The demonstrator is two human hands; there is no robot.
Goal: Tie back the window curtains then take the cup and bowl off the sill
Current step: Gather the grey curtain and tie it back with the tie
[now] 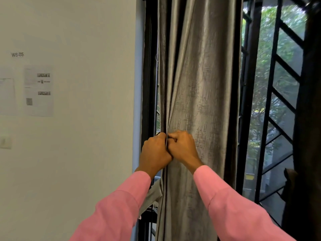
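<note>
So the grey shimmery fabric curtain (199, 75) is hanging bunched into one tall column, with its long axis running straight up and down from the top of the view to the bottom. Its folds are all pinching in toward one spot on its left edge, about two thirds of the way down.

That's where both hands are working. The left hand (154, 152) and the right hand (182, 146) are pressing knuckle to knuckle, and both are curling tight into fists around the gathered fabric. A thin pale line is showing between them, but I can't tell if it's a cord or just the curtain's hem. Pink sleeves (234, 206) are covering both forearms.

A loose grey fabric strip (151, 195) is dangling just under the left wrist, beside the curtain's left edge.

Room-wise, it's tight on the left. The black window frame (147, 66) is sitting right beside the curtain, with the plain pale wall (86, 49) just past it. The wall is carrying printed paper sheets (39, 91), a "WS-05" label (17, 54) and a white switch (5, 141).

To the right the window is standing uncovered, showing a black metal grille (276, 84) with green trees beyond. A dark curtain (309, 136) is hanging at the far right edge, well apart from the hands.
</note>
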